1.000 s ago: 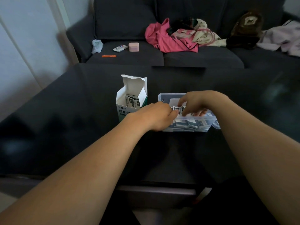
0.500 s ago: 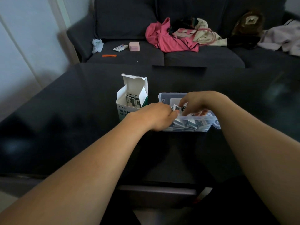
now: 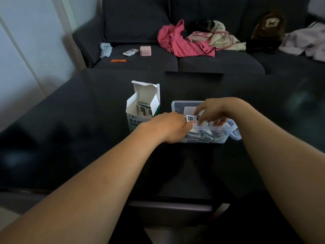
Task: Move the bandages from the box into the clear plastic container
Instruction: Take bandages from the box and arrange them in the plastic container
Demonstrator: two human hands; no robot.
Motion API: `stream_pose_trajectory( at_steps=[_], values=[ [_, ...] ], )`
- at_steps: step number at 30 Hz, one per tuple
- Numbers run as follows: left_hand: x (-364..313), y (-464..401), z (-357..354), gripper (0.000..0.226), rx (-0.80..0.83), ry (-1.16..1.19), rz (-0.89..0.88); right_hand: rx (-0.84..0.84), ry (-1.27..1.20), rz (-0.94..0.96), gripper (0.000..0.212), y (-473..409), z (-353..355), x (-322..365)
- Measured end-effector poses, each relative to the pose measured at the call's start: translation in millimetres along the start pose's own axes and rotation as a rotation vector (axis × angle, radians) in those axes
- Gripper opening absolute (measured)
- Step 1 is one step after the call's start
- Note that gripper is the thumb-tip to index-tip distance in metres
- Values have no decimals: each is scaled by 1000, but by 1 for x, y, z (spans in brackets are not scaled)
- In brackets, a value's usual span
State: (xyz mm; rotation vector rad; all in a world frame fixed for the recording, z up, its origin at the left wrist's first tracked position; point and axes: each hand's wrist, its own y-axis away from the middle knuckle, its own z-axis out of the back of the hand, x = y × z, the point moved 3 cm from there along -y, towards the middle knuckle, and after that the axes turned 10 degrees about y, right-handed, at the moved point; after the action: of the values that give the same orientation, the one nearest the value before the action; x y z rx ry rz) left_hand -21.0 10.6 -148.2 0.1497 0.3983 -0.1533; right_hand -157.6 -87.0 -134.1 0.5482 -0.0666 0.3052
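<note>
Both hands meet over the clear container on the dark table. The left hand and the right hand pinch 1 bandage between their fingertips above the pile inside. More bandages stand in the open box (just left of the container). Best to lower it flat, then let go.
</note>
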Motion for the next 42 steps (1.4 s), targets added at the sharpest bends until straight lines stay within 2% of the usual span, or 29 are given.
stream_pose_trajectory(
  at_steps=[6,12,20,28,34,42],
  values=[
    [0,1,1,49,18,5,-5,17,-32,13,55,-1,0,-5],
    [0,0,1,42,10,10,-7,6,-32,15,61,-2,0,-3],
    [1,2,4,45,-32,22,4,-71,-19,-10,63,0,3,-3],
    [-8,5,12,39,-186,10,-94,-61,2,-20,56,0,0,-6],
    [-3,2,2,47,-5,-3,-23,-44,-1,4,55,-1,-1,-6],
    [0,0,0,50,10,22,-13,-41,21,1,46,-9,-4,0]
  ],
)
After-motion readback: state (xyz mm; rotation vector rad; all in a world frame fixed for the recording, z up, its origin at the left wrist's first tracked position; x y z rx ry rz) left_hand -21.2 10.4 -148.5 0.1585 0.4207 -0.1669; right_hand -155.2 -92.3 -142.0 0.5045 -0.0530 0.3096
